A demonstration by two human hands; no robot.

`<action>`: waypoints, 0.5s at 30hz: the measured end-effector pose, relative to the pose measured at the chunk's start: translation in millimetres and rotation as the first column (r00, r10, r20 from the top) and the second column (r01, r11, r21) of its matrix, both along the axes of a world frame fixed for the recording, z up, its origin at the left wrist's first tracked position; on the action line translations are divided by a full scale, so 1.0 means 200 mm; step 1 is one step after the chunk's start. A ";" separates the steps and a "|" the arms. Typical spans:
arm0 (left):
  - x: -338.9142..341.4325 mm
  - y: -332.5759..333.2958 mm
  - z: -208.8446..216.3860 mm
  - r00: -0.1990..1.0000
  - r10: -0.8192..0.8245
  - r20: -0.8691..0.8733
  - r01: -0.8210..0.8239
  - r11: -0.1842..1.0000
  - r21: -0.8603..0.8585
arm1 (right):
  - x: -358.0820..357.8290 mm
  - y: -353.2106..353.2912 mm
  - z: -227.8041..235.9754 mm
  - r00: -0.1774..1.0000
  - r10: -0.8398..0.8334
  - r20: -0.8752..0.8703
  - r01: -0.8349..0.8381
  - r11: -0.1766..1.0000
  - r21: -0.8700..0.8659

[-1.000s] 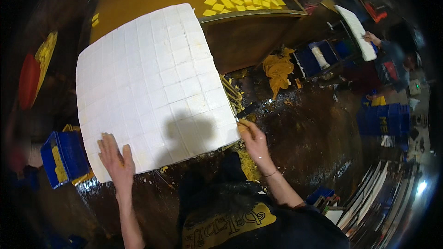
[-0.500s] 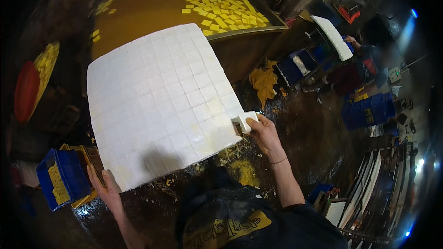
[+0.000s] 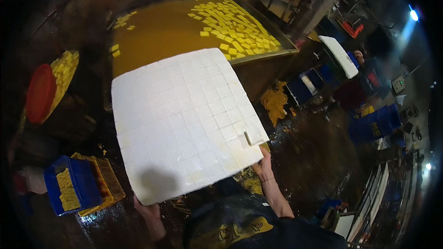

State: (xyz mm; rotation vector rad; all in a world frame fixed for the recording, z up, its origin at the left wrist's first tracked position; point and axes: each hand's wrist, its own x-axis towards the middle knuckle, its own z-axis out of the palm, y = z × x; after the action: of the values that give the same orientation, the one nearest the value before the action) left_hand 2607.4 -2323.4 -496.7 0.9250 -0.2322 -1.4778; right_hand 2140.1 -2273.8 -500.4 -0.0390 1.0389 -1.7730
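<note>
A large white tofu slab (image 3: 184, 124), cut into a grid of squares, fills the middle of the view. At its near left corner my left hand (image 3: 148, 210) holds the edge, its fingers partly hidden underneath. My right hand (image 3: 263, 165) grips the near right corner from below, and its fingertips are covered by the slab. One tofu square (image 3: 258, 137) at the right edge sits slightly apart, with a narrow dark gap along its left side. Whatever supports the slab is hidden under it.
Beyond the slab, a vat (image 3: 157, 32) of brown liquid holds many yellow squares. Blue and yellow crates (image 3: 94, 189) are at left, below a red basin (image 3: 40, 93). A co-worker's hand (image 3: 358, 56) is near another white slab (image 3: 339, 55). Racked boards (image 3: 369, 198) stand at right.
My right hand let go of the tofu square at the right edge and moved under the near right corner. My left hand went from beside the left corner to beneath it. The view shifted.
</note>
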 end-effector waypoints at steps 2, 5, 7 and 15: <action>-0.10 -0.05 0.15 0.996 0.069 -0.052 -0.059 0.984 0.170 | 0.00 -0.01 0.06 1.000 -0.007 -0.007 0.007 1.000 0.018; -0.08 -0.16 0.20 0.995 -0.070 -0.073 0.065 0.995 -0.071 | -0.05 -0.11 0.06 0.997 -0.003 0.071 0.008 0.998 -0.066; -0.08 -0.30 0.19 0.990 -0.050 0.133 0.065 0.991 -0.113 | -0.04 -0.29 0.15 0.995 -0.076 0.059 0.081 0.991 -0.103; -0.35 -1.18 0.32 0.985 0.100 -0.142 -0.109 0.993 -0.053 | -0.32 -1.22 0.26 0.989 -0.003 0.148 0.058 0.928 -0.369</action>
State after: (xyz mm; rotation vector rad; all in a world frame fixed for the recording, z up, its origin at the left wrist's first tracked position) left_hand 2536.4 -2560.2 -432.4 0.7703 -0.1237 -1.4239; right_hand 2075.8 -2518.8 -447.5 -0.1284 0.5901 -1.9497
